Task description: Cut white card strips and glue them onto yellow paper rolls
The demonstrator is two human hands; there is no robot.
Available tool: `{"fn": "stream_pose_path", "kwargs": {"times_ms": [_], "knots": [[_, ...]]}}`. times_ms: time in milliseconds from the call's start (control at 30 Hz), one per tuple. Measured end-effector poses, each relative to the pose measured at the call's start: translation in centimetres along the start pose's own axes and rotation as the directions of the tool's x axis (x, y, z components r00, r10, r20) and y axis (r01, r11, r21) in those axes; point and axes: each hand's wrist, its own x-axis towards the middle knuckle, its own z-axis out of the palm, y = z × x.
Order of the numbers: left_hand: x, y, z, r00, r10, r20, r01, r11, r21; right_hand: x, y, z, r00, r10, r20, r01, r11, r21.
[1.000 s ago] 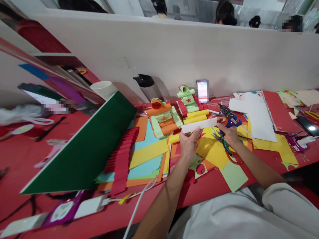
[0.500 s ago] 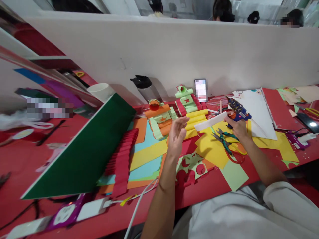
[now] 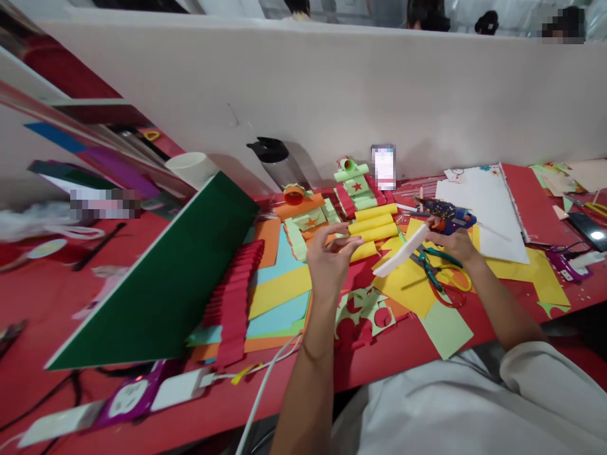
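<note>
White strip (image 3: 402, 253): swung to a steeper slant since the frame half a second ago, its free end now lower and nearer the person; it slopes down leftward from the right hand, over the yellow sheet (image 3: 403, 291), contact with the sheet unclear.
Right hand (image 3: 455, 243): fingers closed on the upper end of the strip, with the blue glue gun (image 3: 459, 219) held in the same grip.
Glue gun: nozzle to the left, turned more level than in that earlier frame; a thin stick trails from its back.
Left hand (image 3: 328, 268): off the strip, fingers more curled than before, a narrow gap between thumb and forefinger.
Yellow paper rolls (image 3: 371, 224): side by side just beyond the left fingertips; whether they touch, I cannot tell.
Teal-handled tool (image 3: 430, 273): on the yellow sheet, below the right hand.
Cut scraps (image 3: 367, 298): pale green and red, on the worktop (image 3: 379, 363) between the forearms.
Paper models (image 3: 310, 222): one orange and green, one red and green, each with a star, behind the left hand.
Phone (image 3: 384, 167): upright against the white partition (image 3: 322, 107).
Green board (image 3: 156, 278): tilted, well left.
</note>
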Motion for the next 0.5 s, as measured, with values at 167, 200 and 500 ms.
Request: {"fn": "stream_pose_path", "kwargs": {"times_ms": [167,200,500], "knots": [[-0.1,-0.6,0.1,0.994,-0.034,0.106,0.028,0.998,0.058,-0.1,0.0,0.0,0.999,0.018,0.052,-0.017,1.0,-0.011],[-0.1,-0.7,0.1,0.99,-0.038,0.133,0.03,0.998,0.058,-0.1,-0.1,0.0,0.997,0.024,0.076,-0.023,0.999,-0.022],[-1.2,1.8,0.5,0.843,-0.048,0.536,-0.101,0.964,0.246,-0.3,-0.9,0.9,0.982,0.019,0.19,-0.01,0.999,-0.047]]}}
